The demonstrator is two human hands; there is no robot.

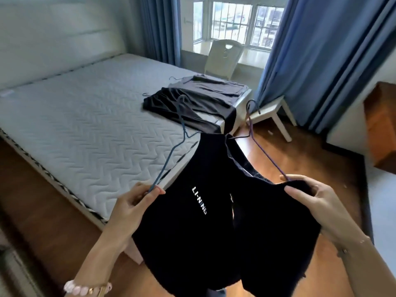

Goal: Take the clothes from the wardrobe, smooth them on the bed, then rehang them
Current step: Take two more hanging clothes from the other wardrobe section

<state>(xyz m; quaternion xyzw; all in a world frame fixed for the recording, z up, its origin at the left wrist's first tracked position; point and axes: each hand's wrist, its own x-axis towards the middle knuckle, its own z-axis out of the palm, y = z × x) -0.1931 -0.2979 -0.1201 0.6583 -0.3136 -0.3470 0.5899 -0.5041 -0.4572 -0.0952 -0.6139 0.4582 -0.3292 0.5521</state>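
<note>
I hold two black garments in front of me, above the floor beside the bed's corner. My left hand [137, 202] grips the shoulder of a black top with white lettering [184, 221] and the end of its blue wire hanger [180, 129]. My right hand [308, 196] grips the second black garment [276, 232] on a purple wire hanger [255, 138]. On the bed [85, 125], near its far corner, lie a black garment [186, 103] and a grey garment [210, 86], each flat with a hanger hook showing.
A white chair [225, 56] stands by the window behind the bed. A small white stool [272, 112] sits beside the bed's far corner. Blue curtains [321, 61] hang on the right. A wooden cabinet [381, 125] stands at the right edge. The floor is wood.
</note>
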